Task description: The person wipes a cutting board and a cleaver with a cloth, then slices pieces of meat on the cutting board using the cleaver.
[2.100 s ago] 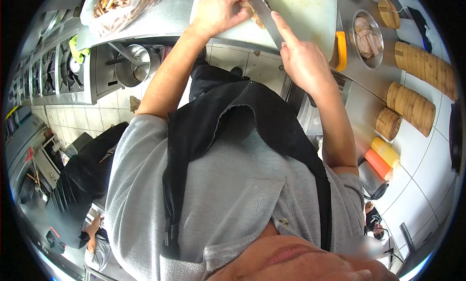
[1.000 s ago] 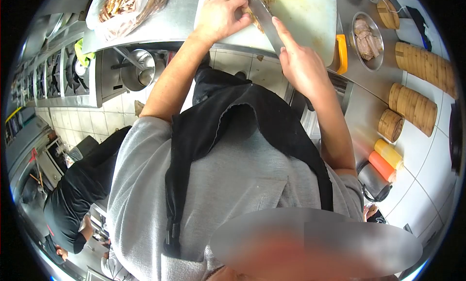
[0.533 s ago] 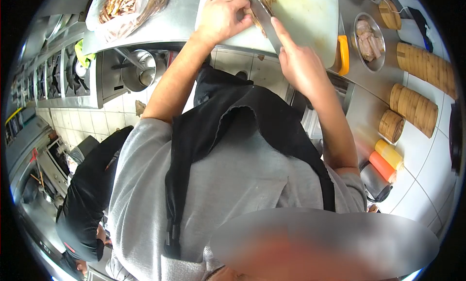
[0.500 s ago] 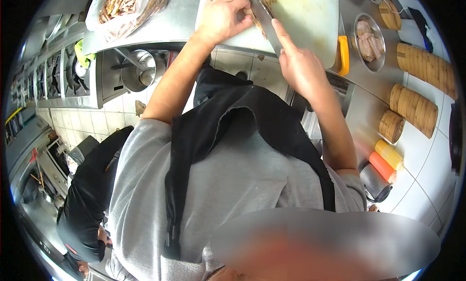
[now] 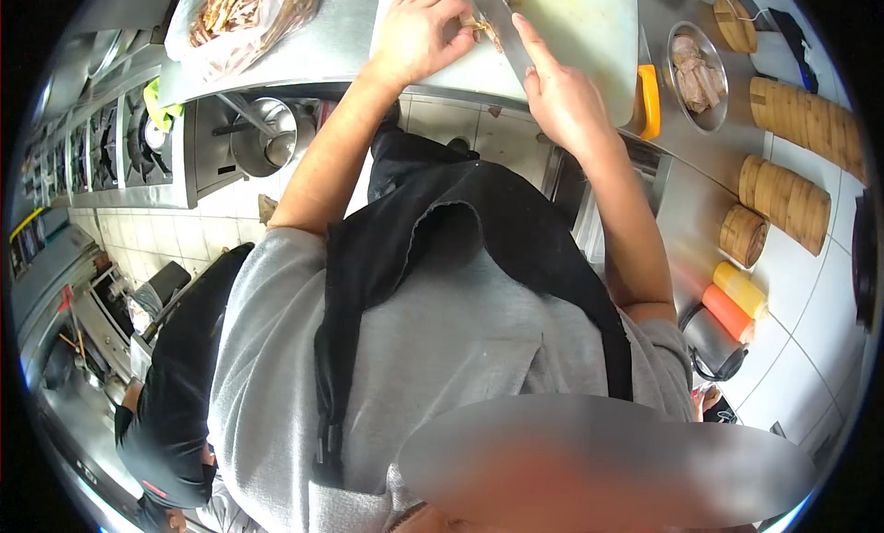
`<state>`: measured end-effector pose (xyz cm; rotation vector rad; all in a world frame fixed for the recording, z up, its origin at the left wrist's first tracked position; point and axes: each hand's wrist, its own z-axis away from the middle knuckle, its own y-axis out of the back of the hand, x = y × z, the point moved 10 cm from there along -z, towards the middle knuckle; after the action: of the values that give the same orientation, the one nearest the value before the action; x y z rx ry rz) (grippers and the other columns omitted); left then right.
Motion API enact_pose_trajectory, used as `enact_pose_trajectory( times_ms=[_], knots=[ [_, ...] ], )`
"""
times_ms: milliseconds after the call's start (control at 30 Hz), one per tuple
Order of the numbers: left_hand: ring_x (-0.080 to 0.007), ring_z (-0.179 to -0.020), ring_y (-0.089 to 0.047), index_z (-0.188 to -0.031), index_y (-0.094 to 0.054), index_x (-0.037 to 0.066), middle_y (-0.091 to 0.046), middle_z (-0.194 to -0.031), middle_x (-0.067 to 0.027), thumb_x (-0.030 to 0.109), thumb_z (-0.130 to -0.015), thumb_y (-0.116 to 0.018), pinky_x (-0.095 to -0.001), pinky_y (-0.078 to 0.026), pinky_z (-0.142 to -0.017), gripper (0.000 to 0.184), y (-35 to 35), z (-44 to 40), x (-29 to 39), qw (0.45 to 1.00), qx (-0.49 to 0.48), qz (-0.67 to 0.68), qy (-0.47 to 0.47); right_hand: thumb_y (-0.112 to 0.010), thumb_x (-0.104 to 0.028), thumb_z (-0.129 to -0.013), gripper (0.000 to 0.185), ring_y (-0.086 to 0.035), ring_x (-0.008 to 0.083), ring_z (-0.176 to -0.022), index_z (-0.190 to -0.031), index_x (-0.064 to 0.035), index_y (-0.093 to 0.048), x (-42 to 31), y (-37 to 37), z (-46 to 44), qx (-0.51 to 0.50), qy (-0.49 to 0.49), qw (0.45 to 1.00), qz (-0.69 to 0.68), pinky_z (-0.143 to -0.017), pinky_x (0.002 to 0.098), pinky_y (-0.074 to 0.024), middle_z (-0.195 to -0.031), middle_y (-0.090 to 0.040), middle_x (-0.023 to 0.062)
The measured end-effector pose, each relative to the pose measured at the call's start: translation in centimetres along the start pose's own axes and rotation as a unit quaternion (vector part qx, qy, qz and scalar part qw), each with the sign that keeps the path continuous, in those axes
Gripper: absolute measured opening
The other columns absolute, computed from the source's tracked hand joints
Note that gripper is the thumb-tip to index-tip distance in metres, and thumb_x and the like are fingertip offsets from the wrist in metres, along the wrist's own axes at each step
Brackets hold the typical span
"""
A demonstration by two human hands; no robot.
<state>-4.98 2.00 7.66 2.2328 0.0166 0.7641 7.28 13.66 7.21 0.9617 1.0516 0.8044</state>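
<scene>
My right hand is closed round a broad-bladed knife, its index finger stretched along the blade. To the left of the blade, my left hand is bent with its fingertips against brown food pieces on the white cutting board. The handle is hidden in my right hand. A few small cut bits lie beyond the blade near the top edge of the view.
A plastic bag of brown strips lies left of the board. On the right are an orange-yellow handle, a metal bowl of pale meat, bamboo steamers and squeeze bottles. A person in black bends at lower left.
The knife and my right hand have shifted slightly up and left, and more of the food shows beside the blade. My left hand has hardly moved. The person in black has changed posture.
</scene>
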Motion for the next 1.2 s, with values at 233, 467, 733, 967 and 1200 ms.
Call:
enact_pose_trajectory(
  times_ms=[233,467,733,967,1200],
  knots=[
    [-0.0361,-0.086,-0.061,-0.088,-0.066,0.009,-0.063,-0.09,-0.0136,0.014,-0.077,-0.073,-0.0458,-0.052,-0.078,0.013,-0.4,-0.1,-1.2,0.999,-0.003,0.037,0.038,-0.056,-0.016,-0.095,0.075,-0.07,0.0447,-0.076,-0.162,-0.0304,-0.028,-0.7,0.1,0.2,0.01,0.028,0.999,0.019,-0.077,0.0564,-0.0559,-0.081,-0.071,0.024],
    [-0.0223,-0.101,-0.064,-0.103,-0.073,0.024,-0.067,-0.105,0.0041,0.027,-0.079,-0.074,-0.0429,-0.05,-0.085,0.025,-2.4,1.1,0.0,0.994,-0.038,-0.08,-0.066,-0.056,-0.016,-0.095,0.077,-0.071,0.0446,-0.08,-0.162,-0.0347,-0.025,-0.1,-0.8,-0.4,-0.005,0.017,0.999,0.029,-0.078,0.0561,-0.0565,-0.085,-0.072,0.025],
    [-0.0222,-0.103,-0.064,-0.107,-0.074,0.025,-0.068,-0.109,0.0041,0.026,-0.081,-0.074,-0.0433,-0.049,-0.087,0.026,-2.8,1.1,-0.2,0.991,-0.064,-0.097,-0.065,-0.052,-0.019,-0.099,0.07,-0.068,0.0437,-0.072,-0.162,-0.0345,-0.027,3.1,-1.4,0.0,-0.115,-0.126,0.944,-0.281,-0.075,0.0556,-0.0537,-0.08,-0.07,0.0227],
    [-0.0231,-0.105,-0.064,-0.112,-0.073,0.024,-0.068,-0.11,0.002,0.028,-0.083,-0.073,-0.0435,-0.049,-0.087,0.03,-2.2,1.0,-0.2,0.995,-0.062,-0.073,-0.041,-0.053,-0.018,-0.098,0.069,-0.068,0.0429,-0.071,-0.161,-0.0321,-0.029,1.6,0.9,0.3,0.022,-0.015,0.996,-0.084,-0.075,0.0546,-0.0535,-0.077,-0.069,0.0226],
    [-0.0239,-0.104,-0.065,-0.114,-0.072,0.022,-0.067,-0.109,0.0004,0.026,-0.081,-0.071,-0.0432,-0.05,-0.087,0.033,-2.2,1.1,0.1,0.993,-0.052,-0.073,-0.072,-0.056,-0.017,-0.097,0.07,-0.068,0.044,-0.073,-0.162,-0.0271,-0.029,1.0,0.7,0.4,0.026,-0.001,1.0,-0.009,-0.075,0.0556,-0.0535,-0.077,-0.069,0.0233]
  ],
)
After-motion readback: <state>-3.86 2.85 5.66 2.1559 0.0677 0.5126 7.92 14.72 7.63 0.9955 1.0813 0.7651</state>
